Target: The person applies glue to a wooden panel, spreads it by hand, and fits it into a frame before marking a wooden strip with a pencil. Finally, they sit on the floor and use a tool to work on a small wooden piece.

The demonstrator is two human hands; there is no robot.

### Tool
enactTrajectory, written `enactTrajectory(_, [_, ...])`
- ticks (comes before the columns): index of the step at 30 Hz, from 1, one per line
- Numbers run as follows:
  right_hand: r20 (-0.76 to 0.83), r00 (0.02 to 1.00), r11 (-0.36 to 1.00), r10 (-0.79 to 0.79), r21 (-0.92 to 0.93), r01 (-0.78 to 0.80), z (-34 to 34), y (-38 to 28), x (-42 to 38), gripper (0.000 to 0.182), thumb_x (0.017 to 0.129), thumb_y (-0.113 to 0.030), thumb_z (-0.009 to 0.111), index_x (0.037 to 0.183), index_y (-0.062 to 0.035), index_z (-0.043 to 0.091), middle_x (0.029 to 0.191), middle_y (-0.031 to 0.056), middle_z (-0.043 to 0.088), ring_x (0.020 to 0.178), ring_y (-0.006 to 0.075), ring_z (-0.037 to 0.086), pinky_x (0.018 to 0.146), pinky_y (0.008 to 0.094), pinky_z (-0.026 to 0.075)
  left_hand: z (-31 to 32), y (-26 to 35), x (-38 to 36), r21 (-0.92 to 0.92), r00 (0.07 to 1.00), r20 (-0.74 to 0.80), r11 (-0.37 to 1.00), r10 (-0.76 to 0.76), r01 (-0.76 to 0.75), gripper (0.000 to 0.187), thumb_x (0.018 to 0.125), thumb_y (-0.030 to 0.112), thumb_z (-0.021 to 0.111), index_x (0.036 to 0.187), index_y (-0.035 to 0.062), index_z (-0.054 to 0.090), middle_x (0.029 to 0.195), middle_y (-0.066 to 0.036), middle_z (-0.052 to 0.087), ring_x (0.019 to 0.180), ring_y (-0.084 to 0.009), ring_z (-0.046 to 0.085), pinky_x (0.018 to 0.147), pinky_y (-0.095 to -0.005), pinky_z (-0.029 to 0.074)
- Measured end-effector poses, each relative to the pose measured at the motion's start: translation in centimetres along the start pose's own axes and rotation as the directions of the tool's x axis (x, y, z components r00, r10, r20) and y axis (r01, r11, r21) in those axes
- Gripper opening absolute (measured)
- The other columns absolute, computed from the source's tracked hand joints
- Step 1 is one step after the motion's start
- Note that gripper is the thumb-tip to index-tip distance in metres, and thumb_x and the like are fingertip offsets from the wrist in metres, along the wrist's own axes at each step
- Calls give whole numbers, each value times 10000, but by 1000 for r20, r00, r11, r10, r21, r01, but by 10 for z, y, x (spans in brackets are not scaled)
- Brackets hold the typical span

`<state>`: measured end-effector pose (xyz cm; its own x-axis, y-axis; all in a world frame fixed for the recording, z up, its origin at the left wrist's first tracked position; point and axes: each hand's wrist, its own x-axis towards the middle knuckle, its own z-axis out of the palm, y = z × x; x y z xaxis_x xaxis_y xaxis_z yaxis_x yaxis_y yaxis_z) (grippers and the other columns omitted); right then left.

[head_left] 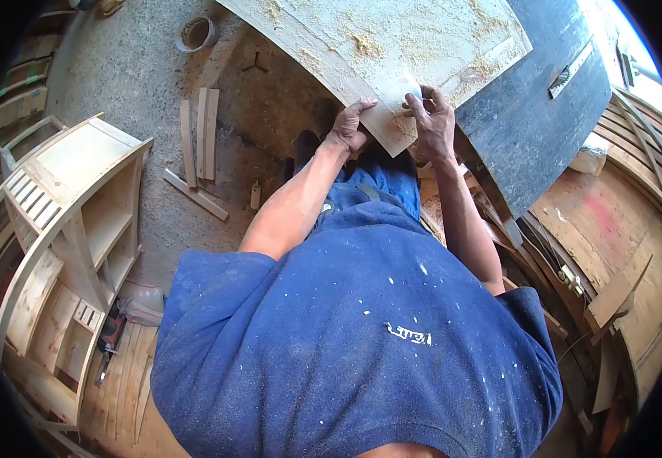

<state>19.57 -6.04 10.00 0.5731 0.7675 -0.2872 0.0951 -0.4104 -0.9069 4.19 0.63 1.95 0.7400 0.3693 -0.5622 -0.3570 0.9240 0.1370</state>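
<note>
A large pale wooden board (392,140) with sawdust on top reaches toward me, one corner pointing at my waist. My left hand (352,126) grips its left edge, thumb on the upper face and fingers curled below. My right hand (433,122) is closed over the board near its right edge, thumb and fingers drawn together around a small pale bluish piece (412,90). Glare blurs that piece, so its kind cannot be made out. Heaps of sawdust (366,46) lie farther up the board.
Under the board is a dark-topped table (533,145), with a metal-and-wood tool (571,70) on it. A wooden cabinet frame (90,191) stands at left. Wood strips (207,133) and a round tub (196,34) are on the floor. Plywood sheets (598,221) lie at right.
</note>
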Motion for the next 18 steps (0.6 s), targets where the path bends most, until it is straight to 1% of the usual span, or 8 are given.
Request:
enactTrajectory(4, [-3,999,998,54,-16,-54,-4,0,-4,286,960,-146,695,1164,42,626,962,114,711,850,159,705,718,299,595,-4,-1,3,2,1000,-2,1000,4,-4,458,898,201,652,1310,19,568,1233,-151,660,1140,-293,640,1047,-476,489])
enactTrajectory(6, [3,999,999,45,-15,-45,-4,2,-4,284,962,-146,692,1166,41,626,962,113,711,847,156,704,718,294,593,-6,-2,4,-12,1000,25,1000,-13,13,434,901,201,644,1292,22,581,1224,-147,667,1126,-286,649,1041,-465,495])
enactTrajectory(9, [15,1000,1000,26,-14,-26,-2,4,-6,283,955,-151,701,1156,36,633,962,114,711,829,154,703,708,292,584,-7,-3,5,-1,1000,16,1000,-6,6,462,903,209,635,1322,27,563,1230,-140,657,1132,-282,639,1040,-466,490])
enactTrajectory(11, [22,1000,1000,15,-15,-14,1,5,-6,284,944,-156,713,1145,32,640,962,117,712,814,155,702,699,294,576,-5,-3,3,-1,1000,8,1000,0,0,447,908,213,636,1310,28,569,1226,-139,659,1122,-278,642,1029,-466,495])
enactTrajectory(13, [14,991,968,-133,-213,133,7,10,-4,278,912,-167,741,1104,18,661,947,132,701,763,184,699,676,317,558,-6,-4,4,-2,1000,0,1000,5,-5,433,914,216,636,1298,28,575,1221,-138,661,1113,-275,646,1017,-467,501])
enactTrajectory(14, [15,991,968,-134,-213,134,8,12,-4,278,912,-167,741,1104,18,661,947,132,701,763,184,699,676,317,558,-8,-3,4,-24,1000,-6,999,-21,21,415,920,222,636,1284,30,582,1207,-135,667,1094,-271,653,1001,-460,509])
enactTrajectory(17, [46,956,882,-291,-373,287,21,-8,-3,254,892,-171,748,1061,3,673,919,160,666,732,249,698,658,355,552,-19,-7,11,-55,998,-24,997,-52,51,381,929,229,635,1254,32,599,1172,-129,680,1055,-261,668,972,-443,524])
enactTrajectory(18, [46,956,882,-291,-373,287,24,-11,-4,254,892,-171,748,1061,3,673,919,160,666,732,249,698,658,355,552,-20,-8,12,-64,998,-34,996,-59,57,364,934,231,633,1239,33,609,1152,-126,686,1035,-256,675,959,-432,531])
